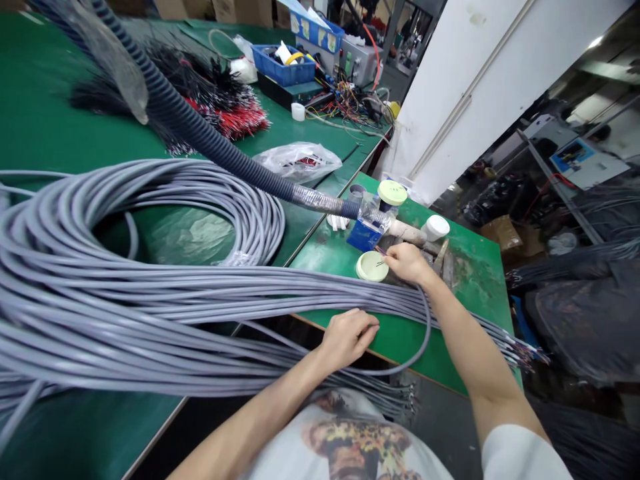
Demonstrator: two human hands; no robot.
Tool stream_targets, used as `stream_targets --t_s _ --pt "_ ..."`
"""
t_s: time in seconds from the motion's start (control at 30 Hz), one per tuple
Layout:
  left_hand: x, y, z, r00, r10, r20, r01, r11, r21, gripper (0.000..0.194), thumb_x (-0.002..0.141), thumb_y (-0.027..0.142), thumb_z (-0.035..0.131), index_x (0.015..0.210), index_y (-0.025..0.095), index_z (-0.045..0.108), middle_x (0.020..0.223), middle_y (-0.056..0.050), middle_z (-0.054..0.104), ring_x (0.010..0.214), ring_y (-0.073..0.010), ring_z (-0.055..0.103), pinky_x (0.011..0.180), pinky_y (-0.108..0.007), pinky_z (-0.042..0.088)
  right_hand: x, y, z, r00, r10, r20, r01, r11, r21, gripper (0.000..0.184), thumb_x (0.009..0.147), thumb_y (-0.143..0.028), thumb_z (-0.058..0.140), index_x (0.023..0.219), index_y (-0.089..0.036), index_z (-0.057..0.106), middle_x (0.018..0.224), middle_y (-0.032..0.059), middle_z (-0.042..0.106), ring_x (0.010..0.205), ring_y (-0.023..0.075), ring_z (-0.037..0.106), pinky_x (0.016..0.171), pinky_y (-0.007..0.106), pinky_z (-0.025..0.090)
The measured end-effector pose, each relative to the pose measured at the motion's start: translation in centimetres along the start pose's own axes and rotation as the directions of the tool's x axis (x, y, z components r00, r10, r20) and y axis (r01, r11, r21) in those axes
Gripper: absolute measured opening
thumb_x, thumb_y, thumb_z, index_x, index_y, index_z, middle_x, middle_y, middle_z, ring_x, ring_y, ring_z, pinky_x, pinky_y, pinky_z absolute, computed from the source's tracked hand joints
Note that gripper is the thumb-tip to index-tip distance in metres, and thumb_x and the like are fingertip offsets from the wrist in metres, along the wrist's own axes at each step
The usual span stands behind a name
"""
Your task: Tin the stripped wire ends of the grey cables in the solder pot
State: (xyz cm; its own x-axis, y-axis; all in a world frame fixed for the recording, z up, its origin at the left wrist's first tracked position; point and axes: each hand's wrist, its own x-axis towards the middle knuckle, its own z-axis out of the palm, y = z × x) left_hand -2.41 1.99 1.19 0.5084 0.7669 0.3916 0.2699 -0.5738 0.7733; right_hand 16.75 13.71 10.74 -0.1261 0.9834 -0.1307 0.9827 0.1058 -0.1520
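Note:
A thick bundle of grey cables [150, 313] runs across the green benches, and my left hand [347, 338] is curled around cables in it near the bench edge. My right hand [406, 262] pinches the end of a grey cable [427, 333], with thin wires [381, 260] showing at the fingertips. Just left of those fingers lies a round pale green lid [371, 266]. Beyond my right hand stand a blue block [364, 235] with a clear fitting, a white cap [435, 227] and a second pale green lid [393, 193]. A dark corrugated hose [200, 127] leads to the fitting.
A heap of black and red wires [200, 93], a plastic bag [297, 162] and a blue crate [283, 63] lie on the far bench. Tangled wires sit beside a metal box [360, 61]. A white wall [465, 100] rises behind, and the bench edge [400, 353] drops to dark bundles.

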Motion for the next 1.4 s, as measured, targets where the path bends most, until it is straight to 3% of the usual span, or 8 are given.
stream_targets --t_s 0.23,0.4,0.63,0.93,1.13,1.3,1.4 --pt "0.1 -0.1 -0.1 1.000 0.005 0.025 -0.005 1.000 -0.003 0.014 0.091 0.024 0.049 0.091 0.020 0.063 0.067 -0.002 0.061 0.066 -0.0148 0.056 0.062 -0.026 0.042 -2.9 7.9 -2.2 0.973 0.201 -0.114 -0.195 0.979 0.060 0.036 0.079 -0.039 0.050 0.052 -0.016 0.055 0.050 -0.0002 0.049 0.051 0.0121 0.043 0.051 0.025 0.026" --pt "0.1 -0.1 -0.1 0.999 -0.022 0.048 0.022 1.000 -0.011 0.015 0.091 0.024 0.049 0.091 0.019 0.063 0.073 -0.003 0.064 0.068 -0.0146 0.057 0.064 -0.025 0.042 -3.6 12.3 -0.2 0.930 0.342 -0.132 -0.332 0.939 0.093 0.034 0.075 -0.039 0.052 0.051 -0.016 0.059 0.047 0.0000 0.048 0.049 0.0119 0.042 0.050 0.025 0.026" --pt "0.1 0.0 0.0 0.998 -0.037 0.054 0.037 0.999 -0.011 0.015 0.091 0.024 0.050 0.091 0.019 0.064 0.072 -0.003 0.064 0.067 -0.0146 0.057 0.064 -0.025 0.043 -2.9 14.4 2.3 0.918 0.380 -0.111 -0.368 0.922 0.117 0.032 0.073 -0.039 0.054 0.058 -0.015 0.069 0.050 0.0015 0.056 0.051 0.0132 0.047 0.052 0.026 0.028" --pt "0.0 -0.1 0.0 0.998 -0.040 0.054 0.041 0.999 -0.012 0.015 0.090 0.024 0.050 0.091 0.019 0.065 0.072 -0.004 0.064 0.067 -0.0147 0.057 0.064 -0.025 0.042 -2.6 14.5 2.8 0.923 0.371 -0.099 -0.356 0.923 0.143 0.027 0.071 -0.036 0.057 0.056 -0.016 0.068 0.052 0.0013 0.056 0.053 0.0130 0.048 0.052 0.025 0.029" --pt "0.2 0.0 -0.1 0.998 -0.039 0.050 0.041 0.999 -0.031 0.015 0.090 0.023 0.051 0.090 0.018 0.065 0.072 -0.004 0.065 0.067 -0.0147 0.056 0.063 -0.025 0.042 -3.1 13.4 1.7 0.920 0.375 -0.117 -0.342 0.911 0.231 0.027 0.069 -0.035 0.059 0.051 -0.016 0.063 0.045 -0.0008 0.050 0.049 0.0114 0.045 0.048 0.024 0.027" --pt "0.1 0.0 -0.1 0.998 -0.062 0.034 0.065 0.993 -0.099 0.014 0.088 0.023 0.054 0.089 0.018 0.068 0.066 -0.002 0.061 0.064 -0.0141 0.053 0.061 -0.025 0.039 -6.2 9.3 -0.4 0.934 0.337 -0.118 -0.271 0.885 0.379 0.036 0.081 -0.043 0.051 0.057 -0.017 0.057 0.039 -0.0039 0.044 0.040 0.0102 0.045 0.044 0.021 0.031" --pt "0.6 0.8 0.1 0.982 -0.189 -0.007 0.176 0.927 -0.331 0.013 0.085 0.025 0.060 0.084 0.017 0.070 0.063 -0.001 0.057 0.058 -0.0117 0.048 0.057 -0.024 0.037 -8.8 5.3 -1.0 0.943 0.303 -0.139 -0.172 0.800 0.575 0.037 0.084 -0.044 0.052 0.059 -0.018 0.054 0.039 -0.0052 0.046 0.037 0.0087 0.043 0.045 0.020 0.034"
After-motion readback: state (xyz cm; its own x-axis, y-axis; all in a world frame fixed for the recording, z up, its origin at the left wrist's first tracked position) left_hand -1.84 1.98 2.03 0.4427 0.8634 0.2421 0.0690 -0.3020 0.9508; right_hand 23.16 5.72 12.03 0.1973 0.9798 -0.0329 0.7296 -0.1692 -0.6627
